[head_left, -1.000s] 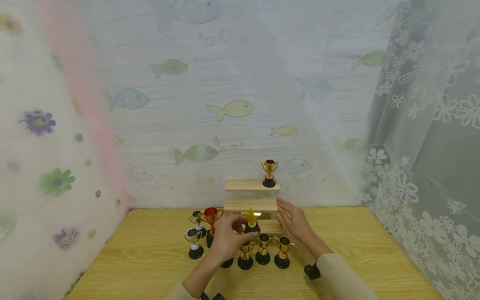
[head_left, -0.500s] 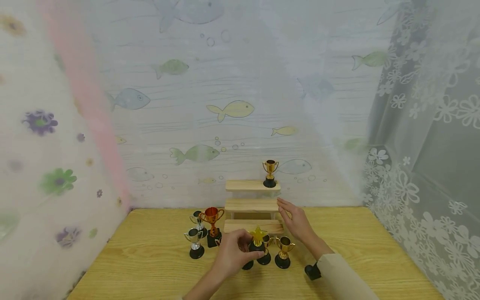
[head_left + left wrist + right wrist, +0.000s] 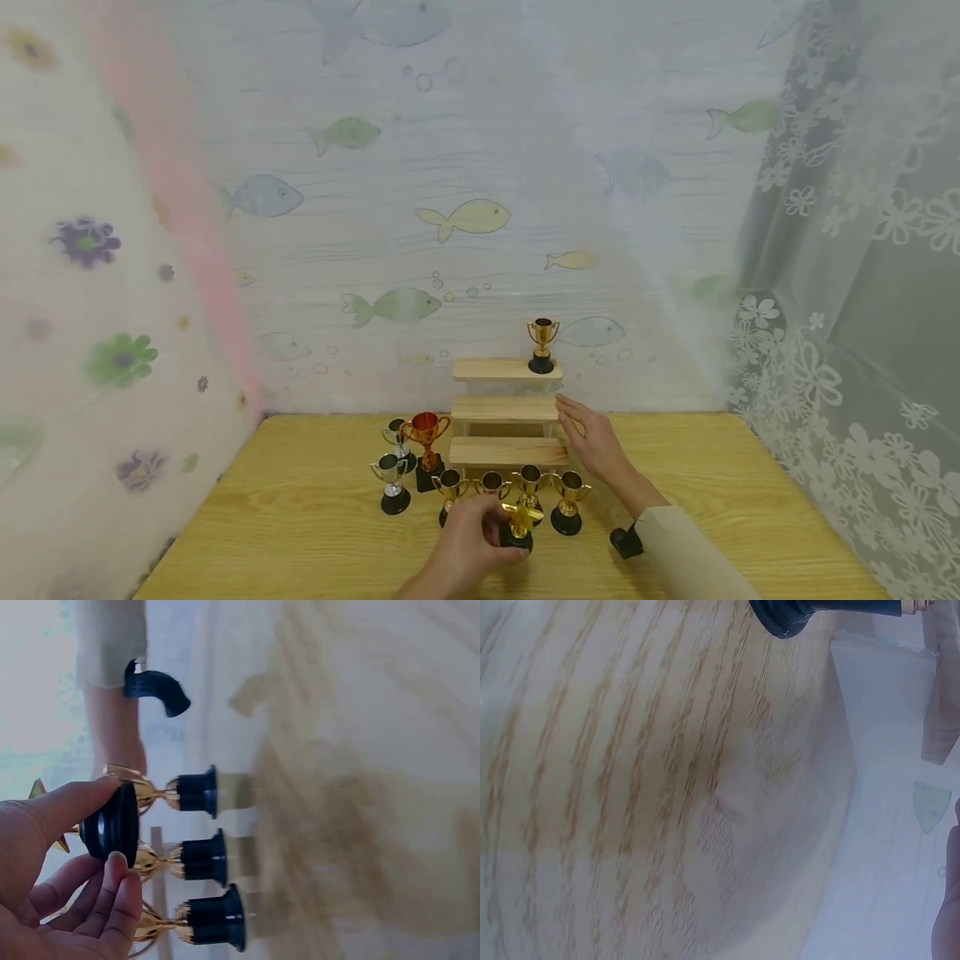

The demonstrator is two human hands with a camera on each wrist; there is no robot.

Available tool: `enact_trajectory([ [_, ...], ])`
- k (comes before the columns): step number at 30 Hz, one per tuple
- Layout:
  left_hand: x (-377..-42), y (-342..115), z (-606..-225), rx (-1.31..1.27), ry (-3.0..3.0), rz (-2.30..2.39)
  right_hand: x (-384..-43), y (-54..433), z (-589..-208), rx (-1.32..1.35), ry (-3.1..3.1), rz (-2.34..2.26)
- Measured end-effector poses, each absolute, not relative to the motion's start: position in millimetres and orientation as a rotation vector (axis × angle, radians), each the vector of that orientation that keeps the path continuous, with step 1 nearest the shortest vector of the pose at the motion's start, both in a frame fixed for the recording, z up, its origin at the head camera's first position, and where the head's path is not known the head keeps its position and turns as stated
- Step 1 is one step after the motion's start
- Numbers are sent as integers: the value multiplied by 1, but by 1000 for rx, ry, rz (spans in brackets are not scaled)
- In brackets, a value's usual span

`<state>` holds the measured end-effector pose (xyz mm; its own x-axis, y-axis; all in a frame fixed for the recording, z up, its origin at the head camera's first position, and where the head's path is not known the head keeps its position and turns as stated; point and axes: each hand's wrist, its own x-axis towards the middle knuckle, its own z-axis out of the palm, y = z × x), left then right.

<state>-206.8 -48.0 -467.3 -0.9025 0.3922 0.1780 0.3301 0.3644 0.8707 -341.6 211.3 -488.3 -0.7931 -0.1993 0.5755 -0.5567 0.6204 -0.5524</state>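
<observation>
My left hand [image 3: 467,542] pinches a star trophy [image 3: 521,525] with a gold star on a black base, just in front of a row of several small gold cup trophies [image 3: 570,492]. In the left wrist view, thumb and fingertips grip its round black base [image 3: 111,825]. My right hand [image 3: 597,446] lies with fairly straight fingers at the right end of the middle tier of a three-tier wooden display stand [image 3: 506,407]; whether it touches cannot be told. Only a sliver of the right hand [image 3: 949,900] shows in the right wrist view.
One gold cup trophy [image 3: 542,340] stands on the top tier's right end. To the left of the stand are an orange-red cup trophy [image 3: 427,437] and two silver cup trophies [image 3: 391,479]. Everything sits on a wood-grain table [image 3: 300,500] before a fish-print curtain [image 3: 480,167].
My left hand has brought the star trophy from in front of the stand down toward me, past the gold cups. The right hand has stayed in place.
</observation>
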Motion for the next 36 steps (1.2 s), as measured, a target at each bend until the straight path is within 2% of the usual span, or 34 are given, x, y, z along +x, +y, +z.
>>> enact_trajectory([
  [12,-199,-55,-496,462,2452,1519,-332,212,-496,566,-2407,1064],
  [20,-202,-57,-505,422,2470,1440,-328,212,-500,585,-2403,1046],
  [23,-204,-55,-508,483,2543,1418,-330,214,-498,588,-2408,1050],
  [28,-213,-53,-501,611,2748,1338,-342,217,-482,609,-2398,1048],
  [36,-204,-66,-480,603,2723,1187,-344,215,-483,624,-2394,1055],
])
